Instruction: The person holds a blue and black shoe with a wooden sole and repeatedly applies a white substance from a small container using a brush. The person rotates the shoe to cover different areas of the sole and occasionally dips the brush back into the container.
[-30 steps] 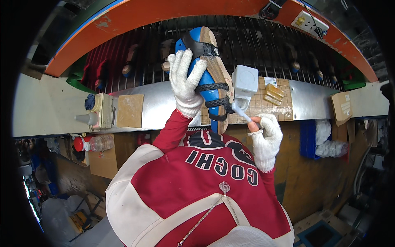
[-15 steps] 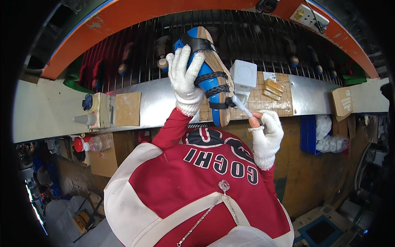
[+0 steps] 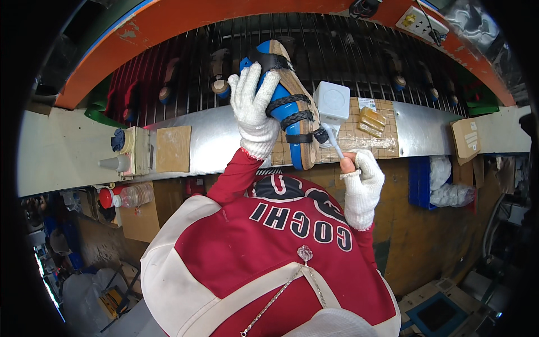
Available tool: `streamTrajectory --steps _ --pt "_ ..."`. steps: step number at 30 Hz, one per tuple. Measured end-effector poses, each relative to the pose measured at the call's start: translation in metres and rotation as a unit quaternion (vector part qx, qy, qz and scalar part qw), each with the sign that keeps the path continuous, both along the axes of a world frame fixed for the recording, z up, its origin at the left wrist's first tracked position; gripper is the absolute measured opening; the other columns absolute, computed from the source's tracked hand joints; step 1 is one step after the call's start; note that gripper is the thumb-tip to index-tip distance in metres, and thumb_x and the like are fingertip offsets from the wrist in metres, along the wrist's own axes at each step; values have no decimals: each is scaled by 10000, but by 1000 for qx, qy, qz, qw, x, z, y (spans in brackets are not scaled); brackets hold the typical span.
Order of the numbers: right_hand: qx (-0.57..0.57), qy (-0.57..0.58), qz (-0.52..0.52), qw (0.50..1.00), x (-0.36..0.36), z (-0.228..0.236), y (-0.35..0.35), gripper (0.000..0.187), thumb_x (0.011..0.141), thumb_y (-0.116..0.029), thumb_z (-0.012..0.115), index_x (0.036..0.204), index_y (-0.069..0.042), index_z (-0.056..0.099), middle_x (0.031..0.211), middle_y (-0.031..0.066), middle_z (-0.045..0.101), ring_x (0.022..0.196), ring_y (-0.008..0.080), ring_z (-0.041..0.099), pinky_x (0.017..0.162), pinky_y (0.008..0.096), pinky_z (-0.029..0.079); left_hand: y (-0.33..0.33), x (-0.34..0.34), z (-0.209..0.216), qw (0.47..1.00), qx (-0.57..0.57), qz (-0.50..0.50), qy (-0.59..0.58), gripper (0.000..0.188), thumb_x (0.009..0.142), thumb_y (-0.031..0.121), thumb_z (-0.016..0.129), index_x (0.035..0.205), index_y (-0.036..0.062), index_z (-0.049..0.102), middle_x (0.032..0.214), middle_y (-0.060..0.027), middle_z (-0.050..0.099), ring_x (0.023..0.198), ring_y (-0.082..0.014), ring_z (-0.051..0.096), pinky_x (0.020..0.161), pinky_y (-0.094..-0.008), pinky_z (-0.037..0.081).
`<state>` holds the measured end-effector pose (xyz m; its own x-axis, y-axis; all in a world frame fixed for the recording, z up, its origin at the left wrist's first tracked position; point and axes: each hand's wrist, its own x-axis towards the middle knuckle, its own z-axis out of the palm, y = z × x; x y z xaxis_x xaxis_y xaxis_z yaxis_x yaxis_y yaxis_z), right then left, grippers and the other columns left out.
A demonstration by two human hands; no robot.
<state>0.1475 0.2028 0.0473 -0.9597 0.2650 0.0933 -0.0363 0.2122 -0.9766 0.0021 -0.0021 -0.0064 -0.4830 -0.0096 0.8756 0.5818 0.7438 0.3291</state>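
Observation:
My left hand (image 3: 254, 106), in a white knit glove, grips a blue sandal (image 3: 289, 95) with black braided straps and a tan sole, held up on edge in front of a wire rack. My right hand (image 3: 361, 181), also gloved, pinches a thin white brush (image 3: 332, 140) whose tip touches the sandal's sole edge near the lower strap. Below both hands are my red and white jacket sleeves.
A white square box (image 3: 331, 102) and yellow blocks (image 3: 373, 120) sit on a cardboard-covered metal ledge (image 3: 208, 143). The dark wire rack (image 3: 337, 50) behind holds several shoes. A control box with a blue knob (image 3: 124, 149) is at left; a blue bin with white bags (image 3: 441, 180) at right.
The sandal has been raised slightly and tilted, and my right hand moved the brush tip along the sole edge toward the lower strap.

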Motion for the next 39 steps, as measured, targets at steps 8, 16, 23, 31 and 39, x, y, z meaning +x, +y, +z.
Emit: streamTrajectory --steps 8,16,23,31,39 --pt "34 -10 -12 999 -1 2 -12 172 916 -126 720 951 41 699 876 45 585 750 105 521 658 257 416 1 -1 1 1000 12 13 18 651 653 154 843 1280 193 674 1393 -154 567 1313 -375 514 1170 -568 272" --pt "172 84 -82 978 -9 4 -14 197 867 -154 775 972 4 723 916 76 608 794 175 565 699 295 448 -4 2 3 999 11 16 40 631 675 166 826 1286 201 669 1395 -153 570 1317 -362 514 1181 -559 257" --pt "72 43 -6 996 -4 -3 -13 197 873 -121 768 993 26 715 944 73 592 811 140 555 708 272 450 -6 5 7 999 15 30 16 670 633 138 843 1276 189 664 1350 -175 586 1264 -391 546 1151 -582 270" --pt "-50 -11 6 999 15 -5 -8 157 898 -84 730 987 44 705 943 60 584 808 116 546 693 255 448 -4 7 5 999 13 36 -21 715 602 108 864 1281 188 656 1321 -181 603 1219 -409 575 1133 -611 261" --pt "7 8 8 1000 11 -4 -6 170 905 -83 724 987 63 693 938 48 562 780 103 526 647 240 435 8 7 3 998 29 38 -41 695 606 114 871 1267 183 666 1302 -175 619 1204 -406 589 1131 -615 262"
